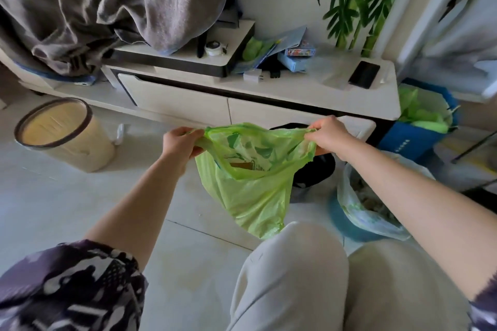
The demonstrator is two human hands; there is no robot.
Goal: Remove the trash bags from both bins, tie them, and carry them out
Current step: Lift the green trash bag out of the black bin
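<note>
The thin, translucent lime-green plastic trash bag (252, 180) hangs in the air at the centre of the view, above the pale tiled floor (67, 196), in front of the person's knees. The left hand (183, 144) pinches one gathered handle of the rim at 9 o'clock from the bag's mouth; the right hand (329, 134) pinches the other at 3 o'clock — fingers curled round the plastic on both sides. The mouth is stretched along a 9-to-3 line between the two hands, and the body sags toward 6 o'clock. Neither hand is nearer; each holds an end. Tying would likely mean bringing the two handles together across that line. The empty beige round bin (64, 134) stands at 9 o'clock, well apart. A clear bag of waste in a blue basin (357, 209) sits at 4 o'clock, near the right forearm.
</note>
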